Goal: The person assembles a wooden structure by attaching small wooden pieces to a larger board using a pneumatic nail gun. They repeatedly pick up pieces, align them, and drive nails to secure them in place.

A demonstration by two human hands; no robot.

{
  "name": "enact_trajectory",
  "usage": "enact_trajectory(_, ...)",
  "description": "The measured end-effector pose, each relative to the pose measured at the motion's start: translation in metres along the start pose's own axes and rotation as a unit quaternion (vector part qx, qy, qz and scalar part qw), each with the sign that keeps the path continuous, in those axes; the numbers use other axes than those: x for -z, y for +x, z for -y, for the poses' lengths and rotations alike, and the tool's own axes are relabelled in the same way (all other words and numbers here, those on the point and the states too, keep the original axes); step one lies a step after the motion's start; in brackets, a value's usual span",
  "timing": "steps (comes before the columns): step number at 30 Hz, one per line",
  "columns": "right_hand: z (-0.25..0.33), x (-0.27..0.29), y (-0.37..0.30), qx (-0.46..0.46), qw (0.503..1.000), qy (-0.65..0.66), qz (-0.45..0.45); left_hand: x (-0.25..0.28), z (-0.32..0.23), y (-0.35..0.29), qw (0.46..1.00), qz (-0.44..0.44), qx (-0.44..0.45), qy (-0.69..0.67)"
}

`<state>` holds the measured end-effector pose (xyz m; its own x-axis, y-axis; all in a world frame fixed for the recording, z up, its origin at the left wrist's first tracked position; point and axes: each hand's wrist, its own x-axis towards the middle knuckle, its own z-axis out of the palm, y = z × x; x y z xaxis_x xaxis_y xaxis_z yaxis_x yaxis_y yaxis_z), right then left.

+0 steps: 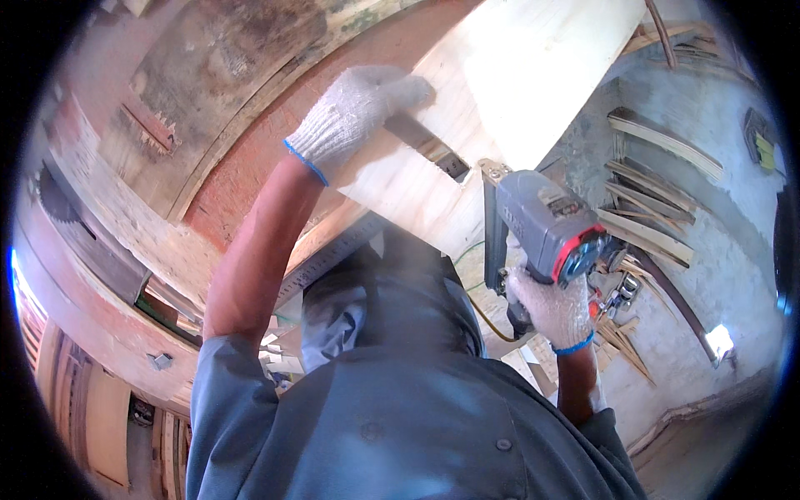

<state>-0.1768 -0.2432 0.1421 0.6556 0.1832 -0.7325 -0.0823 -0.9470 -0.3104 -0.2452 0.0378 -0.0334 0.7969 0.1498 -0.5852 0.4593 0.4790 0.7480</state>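
Note:
My left hand (358, 112), in a white knit glove with a blue cuff, is closed at the left side of a pale plywood board (408, 187); its fingertips are partly hidden. A dark, narrow rectangular strip (421, 146) with markings at its end lies beside that hand; whether it is a slot or a metal piece I cannot tell. My right hand (554, 308), gloved alike, grips the handle of a grey and black nail gun (550, 221) with a red ring. The gun's nose meets the right edge of the plywood. A yellowish hose (492, 329) trails below the handle.
A large bright sheet (542, 75) rises at the far side. A graduated metal rule (325, 260) runs along the bench's near edge. Wood strips (662, 142) and scraps lie at right, near a red and silver tool (621, 292). A toothed saw blade (62, 204) shows at left.

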Motion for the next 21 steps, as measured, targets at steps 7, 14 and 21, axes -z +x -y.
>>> enact_trajectory(7, 0.016, 0.013, 0.004, -0.021, 0.981, 0.192, 0.019, 0.007, 0.018, 0.012, 0.998, 0.005, -0.057, 0.037)
enact_trajectory(14, -0.003, 0.028, -0.015, -0.05, 0.979, 0.197, 0.002, -0.019, 0.029, -0.001, 0.96, -0.009, -0.168, 0.223)
enact_trajectory(21, 0.031, 0.036, -0.005, -0.069, 0.985, 0.14, 0.069, -0.054, 0.022, -0.016, 0.997, -0.058, 0.043, 0.004)
